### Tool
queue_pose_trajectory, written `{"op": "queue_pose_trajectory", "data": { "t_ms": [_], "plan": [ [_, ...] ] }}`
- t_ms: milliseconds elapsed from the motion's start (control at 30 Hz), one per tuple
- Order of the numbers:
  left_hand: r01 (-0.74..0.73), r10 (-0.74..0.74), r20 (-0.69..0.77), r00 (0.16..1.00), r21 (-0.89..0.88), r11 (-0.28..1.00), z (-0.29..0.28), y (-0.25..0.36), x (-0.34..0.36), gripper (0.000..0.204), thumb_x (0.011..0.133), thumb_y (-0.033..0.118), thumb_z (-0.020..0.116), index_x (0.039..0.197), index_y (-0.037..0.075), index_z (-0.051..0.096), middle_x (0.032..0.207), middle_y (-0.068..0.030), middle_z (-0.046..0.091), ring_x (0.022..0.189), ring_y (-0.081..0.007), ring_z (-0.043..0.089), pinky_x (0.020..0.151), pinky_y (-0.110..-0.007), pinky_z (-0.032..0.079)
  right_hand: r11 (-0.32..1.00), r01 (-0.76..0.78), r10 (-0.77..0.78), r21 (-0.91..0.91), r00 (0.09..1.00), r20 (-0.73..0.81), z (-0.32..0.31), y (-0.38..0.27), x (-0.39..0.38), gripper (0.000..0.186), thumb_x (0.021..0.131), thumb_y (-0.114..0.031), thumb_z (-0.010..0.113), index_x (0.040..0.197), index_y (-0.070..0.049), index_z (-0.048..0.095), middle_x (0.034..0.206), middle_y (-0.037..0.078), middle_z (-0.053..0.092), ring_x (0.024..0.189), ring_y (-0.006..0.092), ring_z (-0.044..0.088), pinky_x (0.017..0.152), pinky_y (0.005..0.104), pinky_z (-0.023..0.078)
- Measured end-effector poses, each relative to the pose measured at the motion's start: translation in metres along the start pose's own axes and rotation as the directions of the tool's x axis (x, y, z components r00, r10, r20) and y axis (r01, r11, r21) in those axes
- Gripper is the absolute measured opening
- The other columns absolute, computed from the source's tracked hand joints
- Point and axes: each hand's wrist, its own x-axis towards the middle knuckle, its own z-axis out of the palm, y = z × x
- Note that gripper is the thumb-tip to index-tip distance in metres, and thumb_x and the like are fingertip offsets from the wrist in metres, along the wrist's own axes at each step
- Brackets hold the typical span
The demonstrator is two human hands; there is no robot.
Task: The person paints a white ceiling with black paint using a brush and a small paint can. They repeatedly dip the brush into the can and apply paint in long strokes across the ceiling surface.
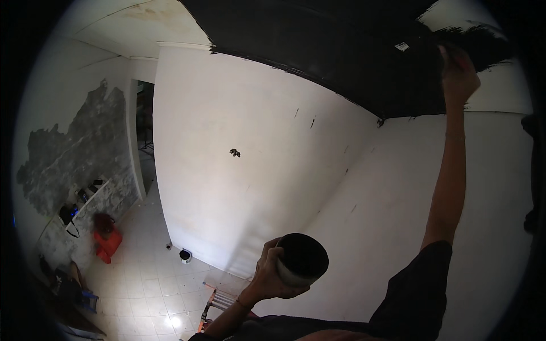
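Observation:
My left hand [266,279] is wrapped round a round pale tub [291,277] at chest height. Its inside looks black, like dark paint. High on the right, my right arm stretches up to the ceiling, where my right hand [460,79] is closed round what looks like a paintbrush. Only a reddish bit of it shows, and its bristles are lost against the dark paint. Around that hand the ceiling is coated in black paint [318,45], with ragged brush strokes along the edge beside a pale ceiling patch [500,94].
Below me stands an orange ladder [218,301], next to the white wall [227,187]. A small paint can [185,257] sits on the tiled floor [142,278]. To the left are a red shape [108,243], partly unclear, a shelf [94,196] with small items and a doorway [146,131].

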Motion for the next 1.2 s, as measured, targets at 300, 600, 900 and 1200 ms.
{"op": "queue_pose_trajectory", "data": {
  "t_ms": [300,600,900,1200],
  "plan": [
    [-0.014,0.011,0.049,0.999,0.062,0.998,-0.003,0.005,-0.002,0.103,0.053,0.041,0.103,0.126,0.001,0.043,0.142,-0.0308,0.044,0.128,-0.0500,0.056,0.099,-0.054,0.055,0.979,0.203,-0.196,-0.008,0.956,0.217,0.041,0.010,-0.054,0.018,0.088,-0.014,0.085,0.104,-0.008,0.078,0.095,0.007,0.078,0.082,0.0198,0.075,0.073,0.0310,0.059],
    [0.003,-0.005,0.026,1.000,0.077,0.997,-0.011,0.010,-0.012,0.103,0.054,0.042,0.103,0.127,0.003,0.043,0.142,-0.0307,0.044,0.128,-0.0506,0.056,0.099,-0.054,0.055,0.995,0.096,-0.097,-0.010,0.990,-0.107,0.015,-0.009,-0.042,0.018,0.086,-0.018,0.085,0.102,-0.013,0.078,0.104,0.006,0.078,0.083,0.0255,0.075,0.073,0.0332,0.060],
    [0.010,-0.010,0.000,1.000,0.072,0.997,-0.012,0.013,-0.016,0.111,0.052,0.039,0.105,0.134,0.010,0.034,0.143,-0.0263,0.046,0.136,-0.0433,0.048,0.107,-0.052,0.048,0.970,0.154,-0.164,-0.187,0.986,-0.041,0.028,0.007,-0.038,0.019,0.089,-0.025,0.083,0.102,-0.012,0.077,0.090,0.008,0.074,0.080,0.0287,0.073,0.068,0.0371,0.058],
    [-0.016,0.019,-0.034,0.999,0.090,0.996,-0.014,0.013,-0.017,0.106,0.053,0.043,0.104,0.129,0.006,0.039,0.142,-0.0293,0.043,0.129,-0.0482,0.055,0.099,-0.055,0.055,0.958,0.257,-0.229,-0.130,0.953,0.196,0.040,0.011,-0.032,0.027,0.086,-0.023,0.087,0.102,-0.004,0.078,0.096,0.007,0.078,0.082,0.0229,0.077,0.073,0.0328,0.060]
  ]
}}
